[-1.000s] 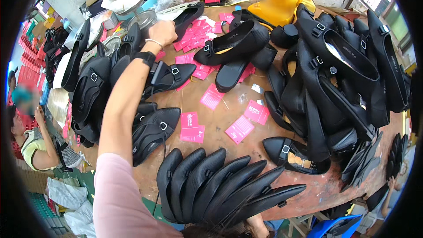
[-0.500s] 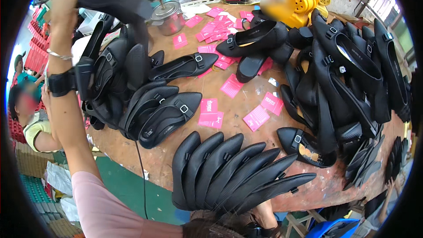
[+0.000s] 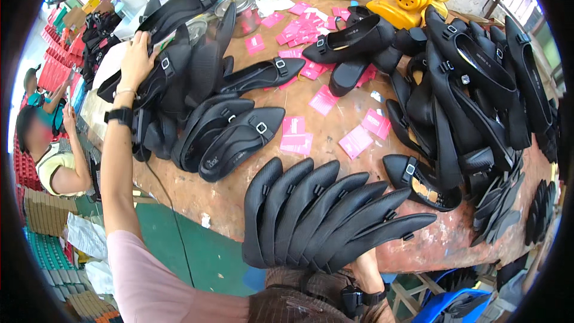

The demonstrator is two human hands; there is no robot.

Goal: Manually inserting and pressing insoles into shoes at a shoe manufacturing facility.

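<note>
My left hand (image 3: 137,61) reaches to the pile at the far left. Its fingers close at the heel end of a black pointed flat shoe (image 3: 186,9) with a square buckle, which lies above the other shoes. Under and beside the hand is a heap of similar black shoes (image 3: 170,75). Close to my body, several black shoes (image 3: 311,209) are fanned out side by side, toes pointing away and to the right. My right hand (image 3: 366,261) goes beneath the right side of this fan; the shoes hide its fingers, so its grip does not show.
Pink tags (image 3: 305,29) lie scattered over the brown table (image 3: 335,164). A large shoe heap (image 3: 472,93) covers the right side. A yellow machine base (image 3: 406,6) and a metal canister (image 3: 242,15) stand behind. A dark cord (image 3: 173,209) hangs over the left edge. Another person (image 3: 63,158) is at the left.
My left hand has come down from high at the upper left with the black shoe to the left pile. The fanned shoes stay put on the table, with my right hand beneath them.
</note>
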